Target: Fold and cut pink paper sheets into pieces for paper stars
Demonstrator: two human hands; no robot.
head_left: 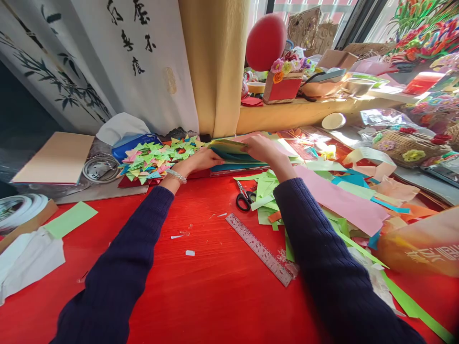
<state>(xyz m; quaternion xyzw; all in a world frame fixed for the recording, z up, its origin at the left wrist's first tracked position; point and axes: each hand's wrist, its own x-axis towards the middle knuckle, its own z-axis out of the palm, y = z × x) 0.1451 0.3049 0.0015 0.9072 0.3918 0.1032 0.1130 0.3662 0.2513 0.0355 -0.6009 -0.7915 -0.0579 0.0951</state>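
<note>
At the back of the red table, both my hands are at a stack of coloured paper (233, 155) with yellow-green and teal sheets. My left hand (201, 160), with a beaded bracelet at the wrist, holds the left end of the sheets. My right hand (263, 148) grips them from the right, its fingertips partly hidden behind the paper. Just left of my left hand lies a heap of small folded paper pieces (150, 157), mostly green with some pink, yellow and blue. Scissors (245, 196) with black handles lie in front of the stack, beside green paper scraps (266, 191).
A clear patterned ruler (258, 248) lies slanted on the red table (193, 296). Cut paper strips (340, 196) and an orange plastic bag (421, 243) crowd the right. Tape rolls (23, 210) and a green sheet (71, 220) sit left. A cluttered windowsill (287, 114) runs behind.
</note>
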